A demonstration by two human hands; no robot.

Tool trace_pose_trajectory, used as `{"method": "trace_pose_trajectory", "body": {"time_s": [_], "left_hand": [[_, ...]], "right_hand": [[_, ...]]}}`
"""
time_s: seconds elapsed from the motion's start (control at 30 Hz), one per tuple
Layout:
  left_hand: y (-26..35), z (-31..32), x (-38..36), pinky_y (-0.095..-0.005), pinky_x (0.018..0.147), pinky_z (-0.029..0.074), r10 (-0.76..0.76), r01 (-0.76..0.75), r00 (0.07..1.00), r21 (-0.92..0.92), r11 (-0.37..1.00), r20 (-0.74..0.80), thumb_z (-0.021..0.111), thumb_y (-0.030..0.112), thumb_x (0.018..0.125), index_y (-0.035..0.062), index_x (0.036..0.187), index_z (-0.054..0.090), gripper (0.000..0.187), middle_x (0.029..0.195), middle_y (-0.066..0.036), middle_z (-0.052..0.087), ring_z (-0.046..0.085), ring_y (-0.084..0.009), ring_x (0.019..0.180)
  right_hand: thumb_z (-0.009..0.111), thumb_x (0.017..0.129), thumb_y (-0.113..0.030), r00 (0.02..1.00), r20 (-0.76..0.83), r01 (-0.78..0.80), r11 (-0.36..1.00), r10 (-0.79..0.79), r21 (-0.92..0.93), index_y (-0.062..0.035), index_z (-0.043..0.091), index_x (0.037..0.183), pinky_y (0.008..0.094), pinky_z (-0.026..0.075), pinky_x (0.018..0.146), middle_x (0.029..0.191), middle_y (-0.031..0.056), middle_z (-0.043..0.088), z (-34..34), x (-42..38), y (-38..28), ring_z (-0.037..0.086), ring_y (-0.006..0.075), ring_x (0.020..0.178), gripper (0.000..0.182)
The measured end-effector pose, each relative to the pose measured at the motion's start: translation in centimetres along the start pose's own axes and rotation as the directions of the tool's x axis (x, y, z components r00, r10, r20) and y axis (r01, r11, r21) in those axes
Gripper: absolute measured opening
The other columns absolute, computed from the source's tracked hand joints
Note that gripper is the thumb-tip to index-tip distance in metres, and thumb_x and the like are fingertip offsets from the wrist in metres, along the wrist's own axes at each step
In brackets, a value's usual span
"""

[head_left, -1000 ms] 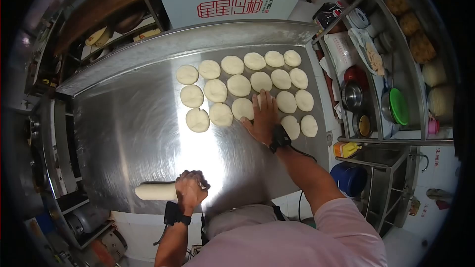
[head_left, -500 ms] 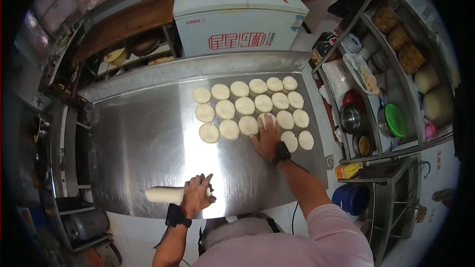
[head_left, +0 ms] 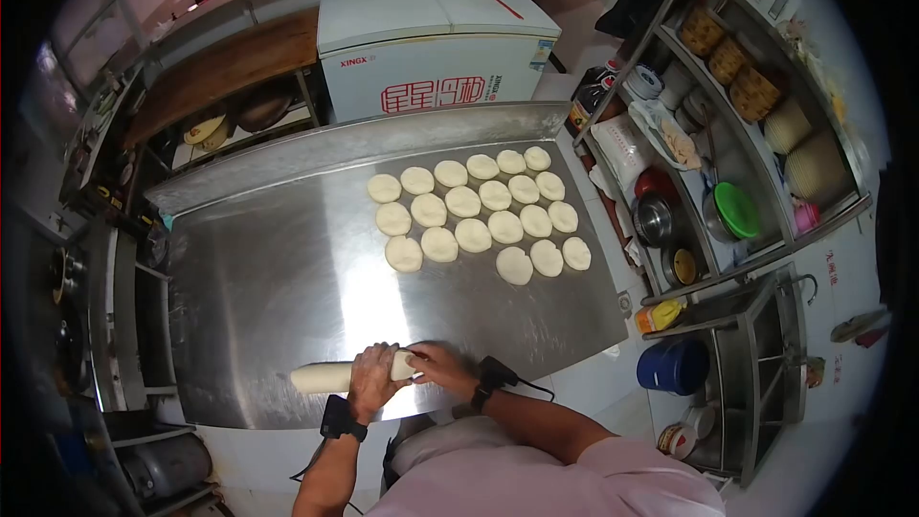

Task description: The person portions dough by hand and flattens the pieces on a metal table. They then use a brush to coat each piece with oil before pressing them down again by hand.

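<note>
On the steel table (head_left: 239,258) near its front edge lies a thick roll of pale dough (head_left: 321,378). My left hand (head_left: 375,375) is wrapped over the right part of the roll. My right hand (head_left: 438,366) touches the roll's right end, its fingers closed on the dough beside my left hand. Rows of flat round dough pieces (head_left: 473,236) cover the back right part of the table, apart from both hands. In the nearest row, three pieces, among them one round piece (head_left: 514,266), lie at the right.
A white chest freezer (head_left: 431,57) stands behind the table's raised back edge. To the right is a metal shelf (head_left: 766,263) with bowls, a green lid (head_left: 736,210) and baskets. A blue bucket (head_left: 673,366) stands at the lower right, a wooden counter (head_left: 225,67) at the back left.
My right hand has moved from the round dough pieces down to the roll's right end. A dough piece it was touching now shows uncovered. The camera view has shifted slightly.
</note>
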State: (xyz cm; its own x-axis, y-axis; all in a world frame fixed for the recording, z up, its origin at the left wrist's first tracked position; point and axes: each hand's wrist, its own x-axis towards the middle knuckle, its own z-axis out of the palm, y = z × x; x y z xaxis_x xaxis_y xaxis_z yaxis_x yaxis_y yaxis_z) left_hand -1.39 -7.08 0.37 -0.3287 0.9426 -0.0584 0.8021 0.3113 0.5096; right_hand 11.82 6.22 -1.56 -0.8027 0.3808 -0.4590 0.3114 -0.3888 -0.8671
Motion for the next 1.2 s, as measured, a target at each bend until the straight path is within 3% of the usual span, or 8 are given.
{"method": "trace_pose_trajectory", "body": {"time_s": [0.17, 0.27, 0.4, 0.47, 0.5, 0.6, 0.77, 1.2], "left_hand": [[-0.1, -0.4, -0.4, -0.0434, 0.084, 0.047, 0.097, -0.106, 0.987, -0.057, 0.993, -0.131, 0.090, 0.033, 0.059, 0.0001, 0.139, 0.047, 0.096, 0.102, -0.017, 0.062, 0.059, -0.0333, 0.097], [-0.3, -0.3, -0.7, -0.0438, 0.086, 0.046, 0.110, -0.121, 0.984, -0.071, 0.990, -0.139, 0.090, 0.031, 0.061, -0.0006, 0.146, 0.037, 0.105, 0.102, -0.017, 0.061, 0.059, -0.0340, 0.098], [-0.8, 0.4, -1.3, -0.0432, 0.088, 0.046, 0.147, -0.160, 0.973, -0.064, 0.985, -0.176, 0.090, 0.029, 0.063, -0.0007, 0.148, 0.033, 0.107, 0.104, -0.017, 0.061, 0.059, -0.0343, 0.099], [-0.8, 0.3, -1.4, -0.0431, 0.089, 0.046, 0.157, -0.166, 0.969, -0.032, 0.986, -0.192, 0.089, 0.028, 0.063, -0.0031, 0.147, 0.033, 0.106, 0.106, -0.016, 0.061, 0.059, -0.0336, 0.100], [-0.7, 0.1, -1.4, -0.0431, 0.089, 0.046, 0.145, -0.154, 0.973, -0.040, 0.987, -0.182, 0.089, 0.028, 0.063, -0.0031, 0.147, 0.033, 0.106, 0.106, -0.016, 0.061, 0.059, -0.0336, 0.100], [-0.6, 0.4, -1.2, -0.0435, 0.089, 0.045, 0.069, -0.075, 0.980, -0.029, 0.997, -0.184, 0.085, 0.027, 0.065, -0.0051, 0.140, 0.041, 0.093, 0.108, -0.016, 0.061, 0.059, -0.0329, 0.102], [-1.9, 2.4, -0.3, -0.0422, 0.085, 0.047, 0.052, -0.050, 0.987, 0.019, 0.999, -0.150, 0.076, 0.028, 0.067, 0.0001, 0.098, 0.065, 0.042, 0.092, -0.013, 0.068, 0.063, -0.0311, 0.096], [-0.9, 0.9, 1.3, -0.0454, 0.073, 0.053, 0.010, -0.010, 1.000, 0.055, 0.998, 0.000, 0.071, 0.028, 0.070, 0.0110, 0.079, 0.072, 0.019, 0.082, -0.009, 0.072, 0.068, -0.0310, 0.084]], "right_hand": [[0.062, 0.093, -0.015, 0.975, 0.169, -0.162, 0.984, 0.147, 0.074, 0.0007, 0.056, 0.128, 0.0334, 0.054, 0.088, 0.115, 0.0086, 0.060, 1.3, 1.1, 0.1, 0.061, 0.0214, 0.100, 0.039], [0.068, 0.083, -0.009, 0.964, 0.231, 0.217, 0.887, -0.130, -0.409, -0.0071, 0.057, 0.129, 0.0426, 0.039, 0.104, 0.117, 0.0141, 0.061, 1.8, 0.6, -0.3, 0.056, 0.0343, 0.108, 0.048], [0.068, 0.083, -0.011, 0.985, 0.162, 0.125, 0.867, -0.052, -0.482, -0.0076, 0.060, 0.126, 0.0439, 0.043, 0.099, 0.109, 0.0118, 0.065, 2.7, 1.0, 0.5, 0.059, 0.0338, 0.103, 0.044], [0.068, 0.085, -0.015, 0.860, 0.215, 0.425, 0.415, -0.463, -0.805, -0.0048, 0.066, 0.115, 0.0398, 0.050, 0.087, 0.095, 0.0081, 0.068, 3.3, 1.9, 2.3, 0.064, 0.0289, 0.090, 0.031], [0.068, 0.085, -0.015, 0.867, 0.217, 0.421, 0.425, -0.449, -0.802, -0.0048, 0.066, 0.115, 0.0398, 0.050, 0.087, 0.095, 0.0081, 0.068, 4.0, 2.0, 2.9, 0.064, 0.0289, 0.090, 0.031], [0.065, 0.090, -0.016, 0.911, -0.413, 0.027, 0.998, 0.000, 0.060, 0.0014, 0.069, 0.097, 0.0272, 0.051, 0.066, 0.086, 0.0035, 0.067, 6.3, 1.6, 2.3, 0.062, 0.0114, 0.075, 0.019], [0.068, 0.084, -0.017, 0.829, -0.556, 0.110, 0.992, -0.059, 0.057, 0.0013, 0.073, 0.091, 0.0292, 0.051, 0.065, 0.080, 0.0059, 0.069, 7.6, 1.3, 2.4, 0.062, 0.0130, 0.071, 0.020], [0.068, 0.081, -0.013, 0.854, -0.459, 0.091, 0.940, -0.244, -0.330, 0.0000, 0.070, 0.091, 0.0279, 0.051, 0.068, 0.080, 0.0039, 0.066, 5.4, 0.9, 1.2, 0.060, 0.0116, 0.073, 0.016]]}}
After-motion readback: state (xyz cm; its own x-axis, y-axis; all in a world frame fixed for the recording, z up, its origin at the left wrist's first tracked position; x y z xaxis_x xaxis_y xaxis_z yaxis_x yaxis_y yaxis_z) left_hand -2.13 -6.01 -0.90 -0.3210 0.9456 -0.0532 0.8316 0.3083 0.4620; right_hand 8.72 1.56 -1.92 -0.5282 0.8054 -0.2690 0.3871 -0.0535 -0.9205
